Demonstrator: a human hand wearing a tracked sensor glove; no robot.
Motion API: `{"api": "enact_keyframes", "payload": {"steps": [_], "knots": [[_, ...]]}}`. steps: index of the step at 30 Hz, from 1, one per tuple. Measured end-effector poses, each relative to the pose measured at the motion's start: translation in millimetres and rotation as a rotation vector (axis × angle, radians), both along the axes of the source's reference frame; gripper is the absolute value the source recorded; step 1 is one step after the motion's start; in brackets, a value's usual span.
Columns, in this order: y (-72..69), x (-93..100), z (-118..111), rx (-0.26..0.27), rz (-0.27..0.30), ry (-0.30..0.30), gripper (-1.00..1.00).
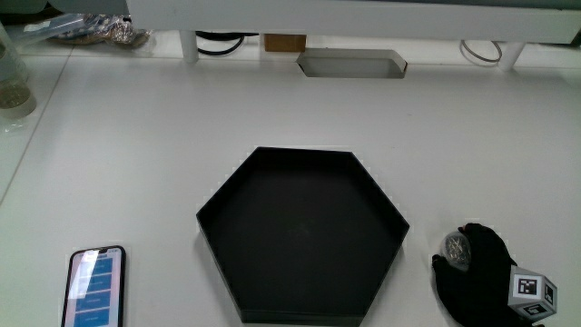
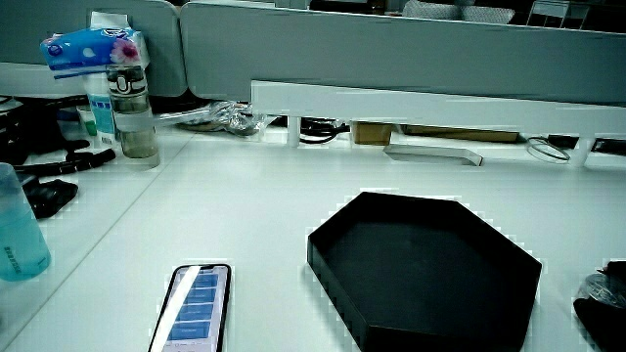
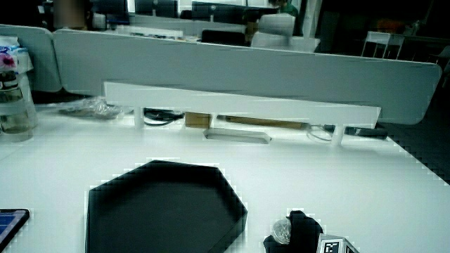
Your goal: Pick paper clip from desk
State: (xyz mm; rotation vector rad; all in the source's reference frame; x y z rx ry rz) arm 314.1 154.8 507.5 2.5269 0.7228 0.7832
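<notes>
The hand [image 1: 481,277] in its black glove rests on the white table [image 1: 136,154] near the person's edge, beside the black hexagonal tray [image 1: 302,238]. The patterned cube [image 1: 532,296] sits on the back of the hand. The fingertips curl around a small shiny silvery thing, the paper clip [image 1: 457,248], low at the table surface. In both side views the clip [image 3: 283,228] [image 2: 597,286] shows as a small glinting lump at the fingers of the hand [image 3: 304,232]. Nothing lies in the tray [image 2: 423,264] [image 3: 162,207].
A phone [image 1: 95,286] with a lit screen lies beside the tray near the person's edge. A white shelf [image 2: 411,106] runs along the partition, with a flat white box [image 1: 352,64], cables and a plastic bag [image 1: 91,29] under it. Bottles [image 2: 127,98] [image 2: 20,235] stand at the table's edge.
</notes>
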Motion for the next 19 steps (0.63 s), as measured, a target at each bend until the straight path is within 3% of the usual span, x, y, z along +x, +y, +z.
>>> {"api": "enact_keyframes", "payload": {"steps": [4, 11, 12, 13, 14, 15, 16, 17, 19], "knots": [[3.3, 5.6, 4, -0.022, 0.03, -0.004, 1.0], [7.2, 16.7, -2, -0.012, 0.1, -0.096, 1.0], [4.5, 13.1, -10, 0.003, 0.115, -0.13, 1.0], [6.5, 18.1, -4, -0.011, 0.129, -0.135, 1.0], [3.9, 16.4, -9, 0.013, 0.137, -0.146, 1.0], [1.4, 15.8, -10, -0.002, 0.138, -0.224, 1.0], [-4.0, 10.7, -19, 0.054, 0.126, -0.183, 1.0], [-6.3, 10.8, -19, 0.016, 0.135, -0.254, 1.0], [-15.4, 1.9, -27, 0.036, 0.131, -0.283, 1.0]]}}
